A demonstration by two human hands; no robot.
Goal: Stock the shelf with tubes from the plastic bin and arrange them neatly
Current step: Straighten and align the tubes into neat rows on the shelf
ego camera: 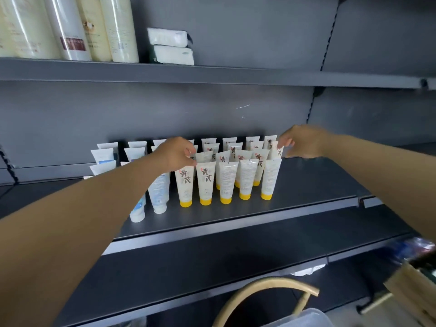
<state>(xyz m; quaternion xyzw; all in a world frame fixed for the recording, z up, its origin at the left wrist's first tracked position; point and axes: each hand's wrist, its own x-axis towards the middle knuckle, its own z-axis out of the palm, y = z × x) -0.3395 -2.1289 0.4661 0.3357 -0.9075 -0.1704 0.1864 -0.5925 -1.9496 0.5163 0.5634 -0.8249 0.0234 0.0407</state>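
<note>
While both hands tidy the yellow-capped tubes point(205, 182), upright, caps down:
Left hand point(175, 153) pinches a second-row tube top; right hand point(304, 141) pinches the far-right tube point(279, 151).

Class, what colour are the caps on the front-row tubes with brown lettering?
Yellow caps, head view.

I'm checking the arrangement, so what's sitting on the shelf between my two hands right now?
In the head view, rows of yellow-capped tubes stand cap-down on the shelf between the left hand and the right hand.
</note>
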